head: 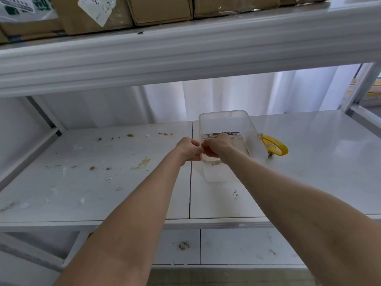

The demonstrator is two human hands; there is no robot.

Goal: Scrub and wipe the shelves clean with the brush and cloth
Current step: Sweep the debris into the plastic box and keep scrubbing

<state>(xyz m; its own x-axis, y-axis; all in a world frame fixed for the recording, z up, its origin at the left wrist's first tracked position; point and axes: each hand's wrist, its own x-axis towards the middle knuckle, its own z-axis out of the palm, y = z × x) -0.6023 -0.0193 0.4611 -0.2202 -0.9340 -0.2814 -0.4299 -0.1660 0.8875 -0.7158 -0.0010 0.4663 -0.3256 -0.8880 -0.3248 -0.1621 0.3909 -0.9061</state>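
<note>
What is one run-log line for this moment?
left hand: holds tub rim | right hand: at rim, grip unclear | brush: beside tub, untouched | shelf: crumbs at left

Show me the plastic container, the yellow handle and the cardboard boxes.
plastic container (224, 122): head view, its far wall
yellow handle (284, 150): head view, the loop's right end
cardboard boxes (162, 9): head view, the middle box's front

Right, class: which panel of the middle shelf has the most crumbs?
The left panel: brown crumbs and pale scraps lie scattered across it; the right panel, bearing the clear tub, shows hardly any.
</note>
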